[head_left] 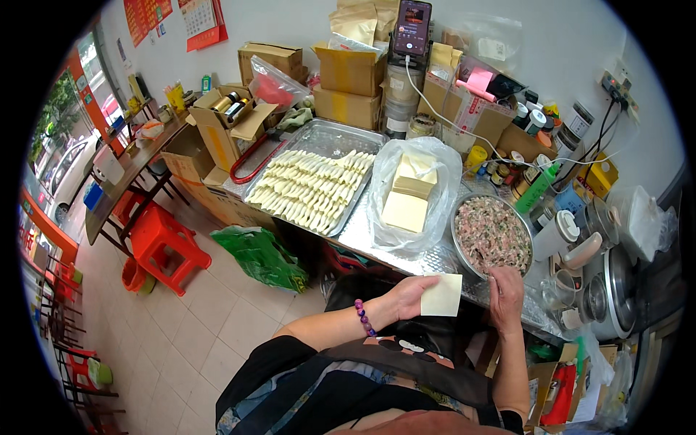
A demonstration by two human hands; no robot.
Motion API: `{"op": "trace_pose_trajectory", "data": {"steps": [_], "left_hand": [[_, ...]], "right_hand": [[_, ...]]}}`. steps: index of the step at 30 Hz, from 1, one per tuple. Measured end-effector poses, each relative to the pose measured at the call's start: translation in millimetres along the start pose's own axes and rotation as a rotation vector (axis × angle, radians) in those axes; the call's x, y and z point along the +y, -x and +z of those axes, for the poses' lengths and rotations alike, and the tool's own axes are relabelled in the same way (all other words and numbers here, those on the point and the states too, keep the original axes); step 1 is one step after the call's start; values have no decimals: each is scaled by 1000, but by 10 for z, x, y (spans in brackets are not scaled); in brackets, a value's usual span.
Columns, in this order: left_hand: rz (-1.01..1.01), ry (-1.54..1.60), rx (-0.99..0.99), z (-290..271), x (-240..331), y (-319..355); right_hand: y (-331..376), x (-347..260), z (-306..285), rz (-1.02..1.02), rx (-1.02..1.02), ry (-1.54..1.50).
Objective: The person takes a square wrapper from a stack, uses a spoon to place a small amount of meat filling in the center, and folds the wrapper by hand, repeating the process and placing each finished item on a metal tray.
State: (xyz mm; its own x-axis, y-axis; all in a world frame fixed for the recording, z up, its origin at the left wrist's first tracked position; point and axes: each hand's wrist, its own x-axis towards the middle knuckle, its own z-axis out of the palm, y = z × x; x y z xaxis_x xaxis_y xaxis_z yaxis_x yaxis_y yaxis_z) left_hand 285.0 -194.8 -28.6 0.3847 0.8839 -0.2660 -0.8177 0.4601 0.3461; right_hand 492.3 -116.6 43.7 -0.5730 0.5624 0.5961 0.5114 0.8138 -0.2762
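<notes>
My left hand (412,293) holds a square pale dumpling wrapper (442,296) flat on its fingers, just in front of the metal table edge. My right hand (505,288) grips a thin utensil whose tip reaches into a round metal bowl (458,217) of minced pink-and-green filling (493,233). A clear plastic bag (384,181) with stacked square wrappers (406,203) lies left of the bowl. Farther left a metal tray (341,138) carries rows of folded dumplings (312,185).
Cardboard boxes (348,69), jars and a phone on a stand (412,29) crowd the back of the table. Pots and a white container (554,235) stand at the right. A red plastic stool (167,243) and a green bag (257,254) sit on the tiled floor at left.
</notes>
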Motion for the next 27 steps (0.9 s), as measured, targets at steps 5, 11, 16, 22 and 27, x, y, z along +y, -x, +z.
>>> {"op": "trace_pose_trajectory", "data": {"steps": [5, 11, 16, 22, 27], "left_hand": [[-5, 33, 23, 44, -18, -63], [64, 63, -23, 90, -38, -33], [114, 55, 85, 105, -7, -8], [206, 142, 254, 48, -9, -80], [238, 177, 258, 67, -6, -117]], "right_hand": [[57, 54, -58, -47, -89, -2], [24, 213, -3, 11, -82, -41], [25, 296, -199, 66, 86, -18], [17, 425, -285, 91, 199, 234], [172, 181, -176, 28, 125, 151]]}}
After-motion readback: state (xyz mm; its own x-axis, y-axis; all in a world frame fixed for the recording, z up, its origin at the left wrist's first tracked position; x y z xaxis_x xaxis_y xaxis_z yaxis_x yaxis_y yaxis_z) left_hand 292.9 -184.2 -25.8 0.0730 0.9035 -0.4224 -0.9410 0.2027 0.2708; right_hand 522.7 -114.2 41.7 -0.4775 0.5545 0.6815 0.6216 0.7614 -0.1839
